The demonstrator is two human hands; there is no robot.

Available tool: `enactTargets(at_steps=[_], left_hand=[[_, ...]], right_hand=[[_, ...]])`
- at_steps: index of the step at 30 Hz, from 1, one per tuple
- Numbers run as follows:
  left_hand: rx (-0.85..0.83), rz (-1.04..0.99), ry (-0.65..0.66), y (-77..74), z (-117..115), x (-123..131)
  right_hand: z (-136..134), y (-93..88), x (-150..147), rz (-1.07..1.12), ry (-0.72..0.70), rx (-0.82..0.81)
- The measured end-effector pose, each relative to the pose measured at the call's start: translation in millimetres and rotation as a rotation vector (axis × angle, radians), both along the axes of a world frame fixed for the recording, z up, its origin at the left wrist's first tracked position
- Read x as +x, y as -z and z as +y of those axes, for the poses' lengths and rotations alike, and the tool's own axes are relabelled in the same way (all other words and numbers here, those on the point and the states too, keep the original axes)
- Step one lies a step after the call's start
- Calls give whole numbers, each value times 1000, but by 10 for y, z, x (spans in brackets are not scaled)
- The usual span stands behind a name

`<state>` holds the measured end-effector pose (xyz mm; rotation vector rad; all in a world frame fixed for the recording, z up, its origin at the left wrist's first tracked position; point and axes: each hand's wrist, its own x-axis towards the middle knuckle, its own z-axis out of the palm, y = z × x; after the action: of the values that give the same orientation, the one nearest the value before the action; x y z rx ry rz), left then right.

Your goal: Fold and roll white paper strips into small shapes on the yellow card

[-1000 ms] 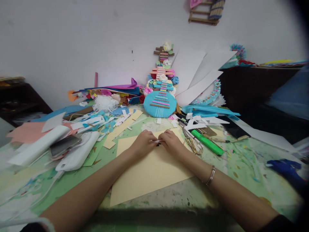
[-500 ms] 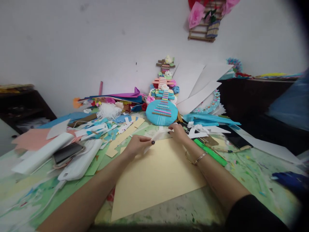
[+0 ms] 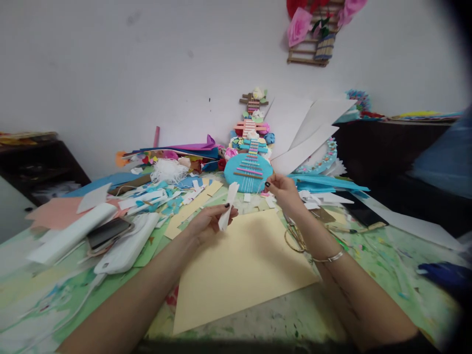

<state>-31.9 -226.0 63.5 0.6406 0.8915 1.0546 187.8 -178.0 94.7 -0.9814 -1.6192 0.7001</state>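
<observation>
My left hand (image 3: pixel 212 221) pinches a folded strip of white paper (image 3: pixel 229 204) that stands up between thumb and fingers, above the cream paper sheet (image 3: pixel 243 270). My right hand (image 3: pixel 284 194) is raised beyond the sheet's far edge, thumb and fingertips pressed together; what they hold, if anything, is too small to make out. Just behind the right fingertips stands a round blue lute-shaped craft piece (image 3: pixel 236 174) with coloured sticks and white strings. Gold-coloured loops (image 3: pixel 295 241), like scissor handles, lie beside my right wrist.
At left are a phone (image 3: pixel 108 233), a white power strip or charger (image 3: pixel 127 250) with a cable, and paper scraps. White string (image 3: pixel 169 169) is heaped behind them. Blue folded paper (image 3: pixel 332 183) and a dark tablet-like slab (image 3: pixel 363 209) lie at right.
My right hand has come away from the white paper, moving up and to the right. My left hand keeps the paper, now tilted more upright. My right forearm now hides the green object.
</observation>
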Motion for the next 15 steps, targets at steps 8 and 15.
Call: enactTargets(at_steps=[8,15], left_hand=[[23,12,-31,-3,13,-24],[201,72,154,-19,-98,39]], right_hand=[[-425,-252,-17,137,-245,-57],[-487,-270,-79,-56,-339,2]])
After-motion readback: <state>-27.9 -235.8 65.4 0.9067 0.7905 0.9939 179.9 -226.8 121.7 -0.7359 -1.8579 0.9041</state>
